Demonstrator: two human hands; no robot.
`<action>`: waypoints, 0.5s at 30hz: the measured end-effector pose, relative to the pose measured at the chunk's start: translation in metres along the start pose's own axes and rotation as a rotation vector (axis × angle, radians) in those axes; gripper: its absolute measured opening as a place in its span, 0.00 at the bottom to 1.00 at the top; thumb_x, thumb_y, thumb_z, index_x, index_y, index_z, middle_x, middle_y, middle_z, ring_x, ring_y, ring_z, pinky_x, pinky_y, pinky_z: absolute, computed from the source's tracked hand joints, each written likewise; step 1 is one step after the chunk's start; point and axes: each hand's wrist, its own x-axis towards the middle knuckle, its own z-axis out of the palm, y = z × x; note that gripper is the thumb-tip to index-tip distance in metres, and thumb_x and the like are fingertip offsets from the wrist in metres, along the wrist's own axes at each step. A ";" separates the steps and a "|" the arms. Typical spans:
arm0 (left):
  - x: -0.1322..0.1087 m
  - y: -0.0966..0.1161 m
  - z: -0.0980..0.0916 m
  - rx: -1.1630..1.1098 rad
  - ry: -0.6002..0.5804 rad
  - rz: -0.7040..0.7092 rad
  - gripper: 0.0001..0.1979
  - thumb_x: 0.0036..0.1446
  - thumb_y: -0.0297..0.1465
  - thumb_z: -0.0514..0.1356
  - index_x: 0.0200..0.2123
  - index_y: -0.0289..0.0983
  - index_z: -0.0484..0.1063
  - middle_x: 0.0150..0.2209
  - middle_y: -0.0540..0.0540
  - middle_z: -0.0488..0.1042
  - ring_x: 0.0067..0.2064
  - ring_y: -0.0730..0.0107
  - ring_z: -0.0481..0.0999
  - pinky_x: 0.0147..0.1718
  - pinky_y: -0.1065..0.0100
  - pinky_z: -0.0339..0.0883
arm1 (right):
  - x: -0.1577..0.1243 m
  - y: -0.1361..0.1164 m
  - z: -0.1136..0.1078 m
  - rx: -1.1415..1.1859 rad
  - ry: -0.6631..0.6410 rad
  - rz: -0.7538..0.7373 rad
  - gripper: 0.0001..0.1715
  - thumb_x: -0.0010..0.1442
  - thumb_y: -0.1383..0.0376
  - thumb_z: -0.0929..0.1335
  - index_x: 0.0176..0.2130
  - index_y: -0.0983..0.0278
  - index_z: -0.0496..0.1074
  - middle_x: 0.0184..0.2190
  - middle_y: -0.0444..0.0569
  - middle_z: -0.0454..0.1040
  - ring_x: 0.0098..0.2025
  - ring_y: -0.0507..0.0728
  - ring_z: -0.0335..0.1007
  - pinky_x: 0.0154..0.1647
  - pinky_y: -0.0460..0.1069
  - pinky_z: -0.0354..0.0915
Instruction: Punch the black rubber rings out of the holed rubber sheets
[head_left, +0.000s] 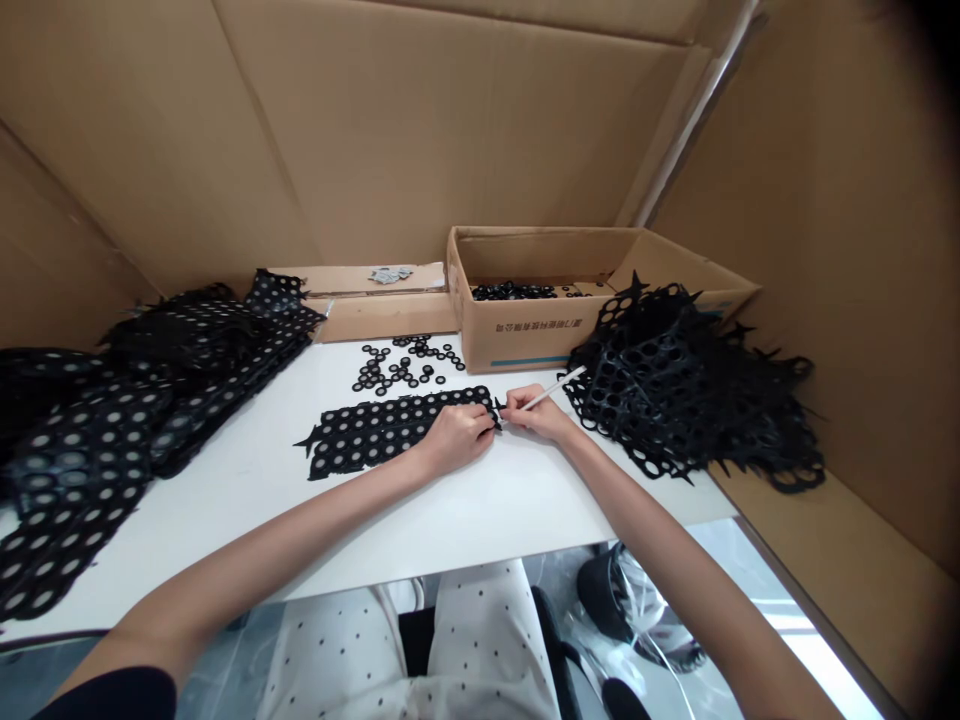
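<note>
A black sheet of rubber-like rings (pixel 382 425) lies flat on the white table in front of me. My left hand (pixel 459 437) rests on its right end, fingers closed on the sheet's edge. In my right hand (pixel 538 413) is a thin white stick (pixel 556 387), pen-like, slanting up to the right. Its lower tip is close to the sheet's right edge and my left fingertips; whether it touches is too small to tell. Several loose black rings (pixel 401 372) are scattered just beyond the sheet.
An open cardboard box (pixel 517 335) holding black rings stands at the back. Right of it is a heap of punched-out black webbing (pixel 675 390). More ring sheets (pixel 82 450) pile up at left. A low cardboard ledge (pixel 382 315) carries small grey pieces (pixel 391 274). Cardboard walls surround the table.
</note>
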 end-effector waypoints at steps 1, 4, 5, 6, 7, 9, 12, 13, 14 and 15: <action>0.000 0.000 0.000 -0.015 0.002 -0.017 0.10 0.53 0.27 0.54 0.24 0.35 0.73 0.24 0.47 0.72 0.27 0.73 0.72 0.23 0.74 0.62 | 0.000 0.000 0.000 0.003 -0.004 0.000 0.20 0.50 0.60 0.68 0.17 0.67 0.58 0.12 0.40 0.58 0.16 0.45 0.48 0.17 0.42 0.43; 0.001 0.000 -0.001 -0.069 -0.004 -0.080 0.10 0.53 0.27 0.54 0.24 0.35 0.73 0.24 0.48 0.72 0.27 0.74 0.72 0.25 0.74 0.63 | 0.001 0.001 0.003 -0.002 -0.025 -0.002 0.19 0.50 0.60 0.68 0.17 0.67 0.59 0.12 0.40 0.58 0.16 0.45 0.48 0.17 0.42 0.44; 0.001 0.000 -0.001 -0.087 -0.010 -0.098 0.09 0.53 0.27 0.55 0.24 0.35 0.73 0.25 0.47 0.72 0.27 0.74 0.72 0.25 0.74 0.63 | 0.002 0.001 0.003 -0.010 -0.031 -0.004 0.19 0.50 0.60 0.68 0.18 0.67 0.59 0.13 0.40 0.59 0.16 0.46 0.49 0.17 0.42 0.44; 0.002 0.000 -0.001 -0.103 -0.018 -0.111 0.09 0.53 0.27 0.55 0.24 0.35 0.74 0.25 0.47 0.72 0.27 0.74 0.72 0.26 0.74 0.63 | 0.002 0.001 0.003 -0.021 -0.035 -0.006 0.19 0.49 0.60 0.69 0.18 0.67 0.59 0.13 0.41 0.59 0.17 0.46 0.49 0.17 0.42 0.44; 0.002 0.000 -0.002 -0.117 -0.029 -0.120 0.09 0.53 0.26 0.55 0.25 0.35 0.74 0.26 0.47 0.73 0.28 0.73 0.72 0.27 0.73 0.64 | 0.003 0.002 0.003 -0.030 -0.035 -0.008 0.18 0.49 0.60 0.69 0.18 0.67 0.60 0.13 0.41 0.59 0.17 0.46 0.49 0.18 0.42 0.44; 0.002 0.000 -0.002 -0.131 -0.054 -0.127 0.09 0.53 0.26 0.55 0.26 0.35 0.74 0.27 0.47 0.73 0.29 0.73 0.73 0.28 0.73 0.64 | 0.002 0.002 0.000 -0.028 0.005 -0.018 0.19 0.49 0.60 0.68 0.17 0.66 0.58 0.12 0.40 0.57 0.16 0.46 0.48 0.18 0.42 0.44; 0.001 0.001 -0.003 -0.130 -0.097 -0.126 0.09 0.53 0.26 0.55 0.28 0.35 0.75 0.29 0.47 0.73 0.32 0.71 0.73 0.30 0.73 0.65 | 0.000 0.003 -0.009 -0.017 0.214 -0.069 0.22 0.50 0.59 0.66 0.15 0.64 0.53 0.11 0.39 0.52 0.15 0.46 0.46 0.17 0.43 0.44; 0.001 0.001 -0.005 -0.135 -0.115 -0.123 0.09 0.54 0.26 0.54 0.29 0.36 0.75 0.30 0.47 0.74 0.33 0.71 0.73 0.30 0.72 0.65 | -0.001 0.002 -0.012 -0.055 0.301 -0.096 0.21 0.51 0.59 0.65 0.16 0.64 0.53 0.11 0.39 0.52 0.16 0.47 0.46 0.17 0.43 0.45; 0.000 0.003 -0.007 -0.149 -0.134 -0.120 0.09 0.54 0.27 0.54 0.30 0.36 0.75 0.32 0.47 0.74 0.34 0.70 0.74 0.31 0.72 0.66 | -0.001 0.002 -0.015 -0.140 0.351 -0.121 0.20 0.52 0.59 0.65 0.16 0.64 0.54 0.12 0.40 0.54 0.17 0.48 0.49 0.18 0.43 0.47; -0.001 0.004 -0.010 -0.174 -0.151 -0.124 0.09 0.55 0.28 0.55 0.33 0.36 0.75 0.34 0.46 0.74 0.35 0.70 0.74 0.33 0.72 0.66 | -0.001 0.002 -0.018 -0.264 0.371 -0.137 0.18 0.52 0.59 0.65 0.18 0.64 0.57 0.14 0.41 0.58 0.18 0.49 0.52 0.20 0.43 0.50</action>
